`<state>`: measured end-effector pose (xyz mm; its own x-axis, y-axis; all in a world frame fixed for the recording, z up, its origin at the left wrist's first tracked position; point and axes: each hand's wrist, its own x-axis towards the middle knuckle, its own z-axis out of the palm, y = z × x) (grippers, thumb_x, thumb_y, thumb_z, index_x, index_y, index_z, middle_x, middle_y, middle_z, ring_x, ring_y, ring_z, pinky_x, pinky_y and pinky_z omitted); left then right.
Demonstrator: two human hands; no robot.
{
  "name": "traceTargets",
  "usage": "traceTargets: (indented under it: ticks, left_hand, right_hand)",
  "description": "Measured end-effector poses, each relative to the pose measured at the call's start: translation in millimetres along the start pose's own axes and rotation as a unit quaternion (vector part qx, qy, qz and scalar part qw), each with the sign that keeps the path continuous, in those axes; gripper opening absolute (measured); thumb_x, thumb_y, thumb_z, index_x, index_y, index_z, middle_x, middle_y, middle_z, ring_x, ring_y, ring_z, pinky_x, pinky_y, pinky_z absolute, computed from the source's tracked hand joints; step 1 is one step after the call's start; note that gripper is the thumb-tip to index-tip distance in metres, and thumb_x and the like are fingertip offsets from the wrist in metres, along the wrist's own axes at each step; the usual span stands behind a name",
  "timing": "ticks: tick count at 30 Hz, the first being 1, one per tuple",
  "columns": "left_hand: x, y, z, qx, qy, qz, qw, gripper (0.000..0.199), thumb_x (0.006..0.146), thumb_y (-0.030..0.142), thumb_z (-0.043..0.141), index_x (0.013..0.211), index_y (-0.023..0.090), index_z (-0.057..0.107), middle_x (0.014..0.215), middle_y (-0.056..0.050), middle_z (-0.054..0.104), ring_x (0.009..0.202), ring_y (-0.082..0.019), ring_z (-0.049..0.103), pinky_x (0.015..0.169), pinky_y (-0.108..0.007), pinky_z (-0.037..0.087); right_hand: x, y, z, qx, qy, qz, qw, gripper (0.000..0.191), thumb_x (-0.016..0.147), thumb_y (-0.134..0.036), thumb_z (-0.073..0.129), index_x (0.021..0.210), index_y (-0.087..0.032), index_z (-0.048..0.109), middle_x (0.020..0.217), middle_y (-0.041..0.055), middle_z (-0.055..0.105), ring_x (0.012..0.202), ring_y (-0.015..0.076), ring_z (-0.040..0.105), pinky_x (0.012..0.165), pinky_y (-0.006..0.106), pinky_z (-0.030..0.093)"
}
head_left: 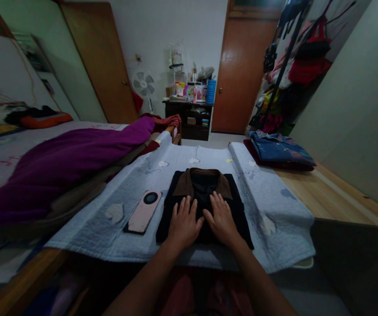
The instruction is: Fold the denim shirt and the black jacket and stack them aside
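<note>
A black shirt with a brown collar (179, 186) lies folded into a neat rectangle on the pale blue quilted cloth (268, 197), its collar at the far end. My left hand (184, 224) rests flat on the left part of its front, fingers stretched forward. On the right part lies my right hand (221, 219), palm down with the fingers extended. The two thumbs almost meet near the shirt's middle. Left of the shirt, a pink phone (142, 215) with a round black camera ring lies on the cloth.
Folded clothes with a blue patterned shirt (277, 147) on top lie on a wooden surface (327, 193) at right. A bed with a purple blanket (77, 166) is at left. Farther back stand a fan (143, 84), a dark cabinet (189, 120) and a brown door (235, 74).
</note>
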<state>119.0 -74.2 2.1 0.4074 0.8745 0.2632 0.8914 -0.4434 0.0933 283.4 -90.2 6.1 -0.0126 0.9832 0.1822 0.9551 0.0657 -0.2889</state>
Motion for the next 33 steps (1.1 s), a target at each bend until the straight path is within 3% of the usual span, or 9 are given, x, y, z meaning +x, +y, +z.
traceTargets:
  ticks: [4,12,21,26,29,33]
  left_hand:
    - [1.3,-1.3,1.2,0.004,-0.021,-0.005,1.0,0.065,0.091,0.056,0.038,0.144,0.018,0.037,0.148,-0.018,0.037,0.139,-0.034,0.029,0.111,-0.049,0.027]
    - [-1.6,-7.0,-1.0,0.01,-0.048,-0.01,0.999,0.068,0.09,0.056,0.042,0.146,0.017,0.034,0.15,-0.019,0.035,0.14,-0.034,0.027,0.111,-0.048,0.026]
    - [-6.4,-20.1,0.0,0.003,-0.061,-0.023,0.998,0.07,0.09,0.058,0.039,0.146,0.017,0.034,0.151,-0.02,0.031,0.141,-0.036,0.023,0.11,-0.049,0.026]
    - [-3.9,-23.1,-1.6,-0.004,-0.05,-0.022,0.999,0.067,0.09,0.057,0.042,0.142,0.015,0.04,0.147,-0.02,0.038,0.138,-0.035,0.03,0.109,-0.049,0.028]
    - [4.5,-23.4,-8.7,-0.011,-0.034,-0.029,0.999,0.059,0.09,0.051,0.045,0.134,0.012,0.047,0.139,-0.019,0.048,0.131,-0.032,0.041,0.105,-0.046,0.034]
    - [23.0,-15.5,-17.4,-0.007,0.044,-0.05,0.998,0.049,0.091,0.038,0.047,0.131,0.011,0.049,0.138,-0.017,0.049,0.131,-0.029,0.04,0.108,-0.044,0.032]
  right_hand:
    - [-1.5,-4.8,4.7,-0.003,-0.024,-0.017,1.0,0.061,0.096,-0.05,0.028,0.145,-0.014,0.036,0.154,0.007,0.026,0.143,0.0231,0.018,0.115,0.043,0.017]
    - [-11.4,32.7,10.4,-0.058,0.022,0.027,0.998,0.058,0.097,-0.043,0.03,0.147,-0.014,0.031,0.154,0.0084,0.027,0.143,0.0241,0.02,0.114,0.044,0.019]
    - [-20.8,67.8,13.1,-0.103,0.056,0.058,0.991,0.05,0.096,-0.038,0.038,0.141,-0.018,0.042,0.151,0.0093,0.034,0.139,0.0283,0.028,0.109,0.047,0.027]
    - [-23.3,88.3,5.5,-0.115,0.081,0.061,0.988,0.04,0.093,-0.023,0.04,0.13,-0.019,0.056,0.143,0.0114,0.046,0.134,0.0287,0.037,0.108,0.047,0.029]
    - [-17.7,81.4,-0.7,-0.085,0.116,0.057,0.988,0.041,0.09,-0.011,0.035,0.122,-0.014,0.061,0.136,0.0139,0.053,0.132,0.0269,0.039,0.108,0.045,0.03]
    - [-2.4,36.6,-4.7,0.013,0.134,0.017,0.991,0.043,0.095,-0.025,0.034,0.13,-0.011,0.054,0.141,0.0147,0.048,0.134,0.0245,0.037,0.109,0.044,0.032]
